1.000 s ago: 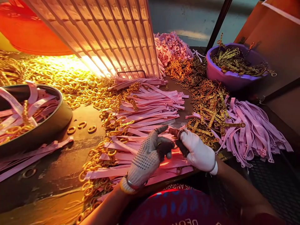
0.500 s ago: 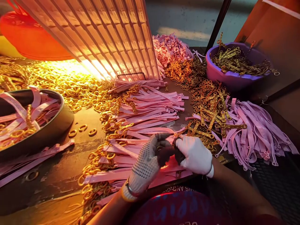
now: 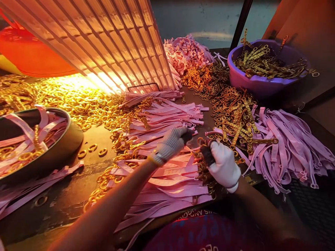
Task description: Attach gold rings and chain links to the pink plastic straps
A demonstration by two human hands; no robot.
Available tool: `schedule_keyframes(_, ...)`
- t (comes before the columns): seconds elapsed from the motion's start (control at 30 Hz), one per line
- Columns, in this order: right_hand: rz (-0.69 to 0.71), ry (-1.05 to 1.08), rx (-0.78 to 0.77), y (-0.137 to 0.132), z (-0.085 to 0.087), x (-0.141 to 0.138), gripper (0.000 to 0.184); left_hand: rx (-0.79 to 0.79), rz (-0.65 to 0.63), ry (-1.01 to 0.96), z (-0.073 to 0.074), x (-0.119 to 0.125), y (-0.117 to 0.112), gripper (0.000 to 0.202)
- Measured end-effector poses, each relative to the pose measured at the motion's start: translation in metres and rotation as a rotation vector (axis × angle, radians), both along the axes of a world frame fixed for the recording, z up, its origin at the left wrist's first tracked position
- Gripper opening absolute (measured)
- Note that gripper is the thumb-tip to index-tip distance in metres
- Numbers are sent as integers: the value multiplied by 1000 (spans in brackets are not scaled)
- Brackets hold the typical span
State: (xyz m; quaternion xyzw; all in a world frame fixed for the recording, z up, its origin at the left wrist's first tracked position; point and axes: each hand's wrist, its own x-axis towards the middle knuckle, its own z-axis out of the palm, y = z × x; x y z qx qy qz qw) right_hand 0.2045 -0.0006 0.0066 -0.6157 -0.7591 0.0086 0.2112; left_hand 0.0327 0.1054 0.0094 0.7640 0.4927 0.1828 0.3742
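Note:
My left hand (image 3: 171,143), in a dotted knit glove, reaches forward over the pile of pink straps (image 3: 167,122), its fingers curled down onto them; what it grips is hidden. My right hand (image 3: 222,164), in a white glove with dark fingertips, is closed on a small gold metal piece (image 3: 203,142) at the near edge of the gold fittings heap (image 3: 232,111). The two hands are apart, with pink straps lying beneath both.
A slatted heat lamp panel (image 3: 104,42) glows at the back left above loose gold rings (image 3: 78,101). A dark round pan (image 3: 61,141) of straps and rings stands on the left. A purple basin (image 3: 258,83) of gold fittings sits back right, more pink straps (image 3: 290,146) beside it.
My left hand has left the right hand and stretched forward onto the pink straps. The right hand stayed near the fittings heap, still closed. The camera tilted slightly.

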Motion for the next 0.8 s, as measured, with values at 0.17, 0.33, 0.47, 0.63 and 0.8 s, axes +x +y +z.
schedule_keyframes(0.17,60,210,-101,3,-1,17,16,87,-52,241,-33,26,61,10)
schedule_keyframes(0.33,60,253,-187,0,-5,22,17,120,-77,287,-35,27,54,15)
schedule_keyframes(0.47,108,197,-261,3,1,18,24,11,9,131,-11,2,20,6)
schedule_keyframes(0.63,247,-2,-258,8,11,-2,25,-551,172,-388,11,-30,-42,27)
schedule_keyframes(0.8,290,-232,-274,3,20,-27,21,-535,267,-524,10,-36,-86,41)
